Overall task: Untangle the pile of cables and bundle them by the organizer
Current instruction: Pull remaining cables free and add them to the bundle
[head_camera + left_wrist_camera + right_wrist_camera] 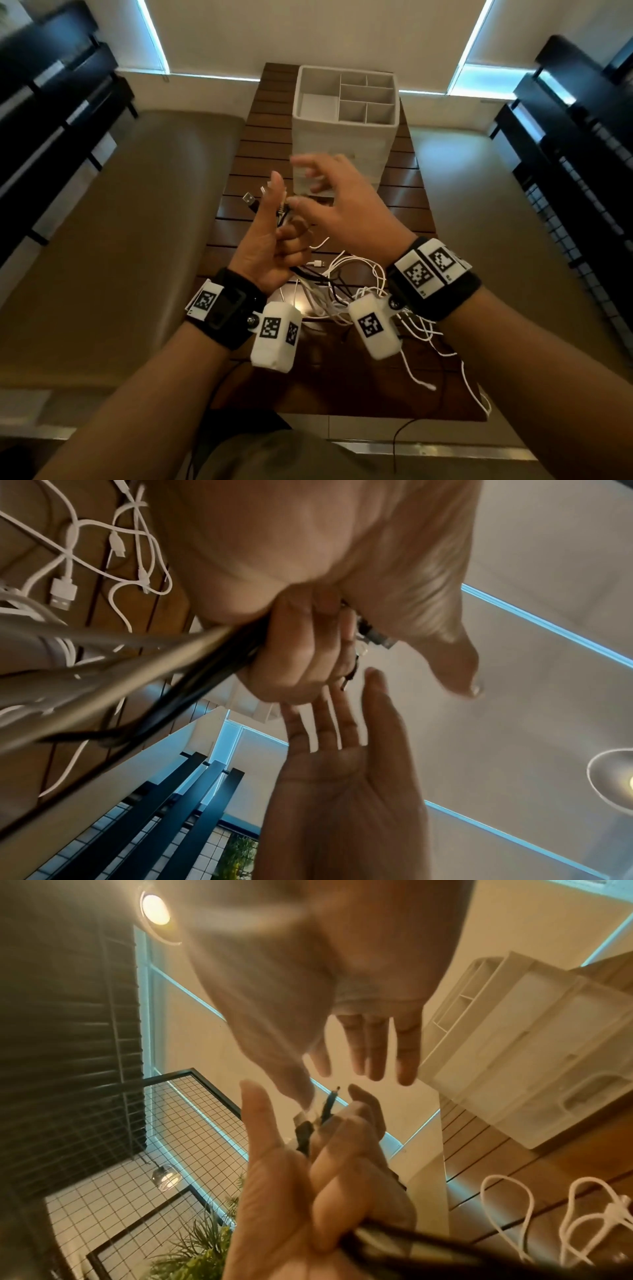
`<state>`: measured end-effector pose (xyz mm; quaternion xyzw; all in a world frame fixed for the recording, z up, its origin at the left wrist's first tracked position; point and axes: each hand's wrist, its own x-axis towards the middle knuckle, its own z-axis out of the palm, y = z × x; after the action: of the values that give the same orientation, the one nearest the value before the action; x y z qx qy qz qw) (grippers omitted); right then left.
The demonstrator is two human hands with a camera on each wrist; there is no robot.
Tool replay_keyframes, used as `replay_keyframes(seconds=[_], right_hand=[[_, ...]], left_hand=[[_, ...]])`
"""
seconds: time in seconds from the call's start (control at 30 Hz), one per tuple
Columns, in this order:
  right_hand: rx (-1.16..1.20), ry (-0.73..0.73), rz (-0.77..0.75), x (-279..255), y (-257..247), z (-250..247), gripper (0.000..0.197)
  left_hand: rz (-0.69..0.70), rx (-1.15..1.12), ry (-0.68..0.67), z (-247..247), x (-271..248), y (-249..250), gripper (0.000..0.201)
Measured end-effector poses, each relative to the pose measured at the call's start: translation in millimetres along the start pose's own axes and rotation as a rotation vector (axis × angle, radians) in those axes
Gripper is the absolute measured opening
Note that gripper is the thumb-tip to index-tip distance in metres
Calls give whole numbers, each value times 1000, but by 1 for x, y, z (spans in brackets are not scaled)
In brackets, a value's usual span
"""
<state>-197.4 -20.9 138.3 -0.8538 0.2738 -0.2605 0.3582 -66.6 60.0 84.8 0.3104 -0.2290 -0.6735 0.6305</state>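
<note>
My left hand (pixel 274 246) is raised above the table with the thumb up and the fingers curled round a bunch of black and pale cables (pixel 192 656). Their USB plugs (pixel 251 200) stick out above the fist. My right hand (pixel 329 195) hovers just right of those plug ends, fingers spread and blurred, holding nothing; its thumb tip is near the plugs, and contact is unclear. The left wrist view shows its open palm (pixel 342 772). A tangled pile of white and black cables (pixel 342 291) lies on the table below my wrists. The white organizer (pixel 346 137) stands behind.
The slatted wooden table (pixel 239 164) is narrow, with tan cushioned seats (pixel 137 212) on both sides. White cable ends (pixel 472 383) trail over the table's near right edge. The organizer's compartments (pixel 366 99) hold nothing that I can see. Dark shelving (pixel 575 144) lines both room sides.
</note>
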Motion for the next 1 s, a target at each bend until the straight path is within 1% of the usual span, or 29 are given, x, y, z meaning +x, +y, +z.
replay_keyframes(seconds=[0.03,0.1,0.17,0.2,0.23,0.3,0.37,0.4,0.43,0.47,0.5,0.53,0.57,0.6,0.63,0.67,0.7,0.73,0.77,0.8,0.83,0.87,0.93,0.97,1.0], right_hand=[[37,-5,-46,2,-1,-2,50],[99,-93,-86,6,-2,-4,52],[205,-217,-30,10,-1,-3,48],[278,-256,1,11,-1,-3,47],[348,-270,13,12,0,-3,46],[426,-239,12,15,-4,-7,45],[336,-206,-24,21,-15,-9,45],[237,-209,-50,25,-21,-7,45],[134,-239,-71,30,-27,-4,44],[20,-295,-86,34,-30,2,44],[-127,-356,-101,39,-31,10,44],[-289,-387,-122,42,-29,18,46],[-416,-380,-145,45,-26,25,48],[-481,-360,-161,46,-23,30,50],[-494,-362,-167,45,-21,32,49],[-495,-386,-183,44,-18,34,48],[-501,-425,-203,41,-18,35,47],[-519,-463,-222,39,-17,38,45],[-531,-487,-238,37,-18,39,45],[-515,-486,-242,36,-17,39,45],[-438,-448,-226,34,-17,35,45],[-304,-359,-187,34,-18,30,44],[65,-101,-71,31,-16,18,43],[227,-38,0,27,-16,14,47],[345,-44,79,21,-13,13,53]], left_hand=[[7,30,-19,0,1,0,56],[35,65,-62,-1,1,3,45],[64,57,-100,-4,3,11,32],[72,61,-123,-5,3,15,28],[75,69,-132,-6,3,20,26],[57,126,-103,-9,2,22,24],[24,230,-59,-7,1,17,18],[8,279,-40,-6,1,12,25],[-9,318,-19,-3,1,7,34],[-11,347,1,-1,1,3,37],[-19,351,35,2,3,1,34],[-29,353,79,5,2,2,32],[-42,360,134,7,1,3,33],[-50,392,176,9,2,5,33],[-53,449,210,9,2,5,33],[-84,475,211,9,1,5,29],[-93,463,260,9,-2,4,24],[-46,450,326,7,-5,1,28],[-32,417,359,9,-6,-3,40],[-6,377,367,12,-6,-6,45],[18,373,350,12,-5,-7,41],[11,377,326,15,-2,-5,37],[76,409,264,20,2,2,39],[111,383,273,20,4,6,37],[143,354,282,19,7,11,31]])
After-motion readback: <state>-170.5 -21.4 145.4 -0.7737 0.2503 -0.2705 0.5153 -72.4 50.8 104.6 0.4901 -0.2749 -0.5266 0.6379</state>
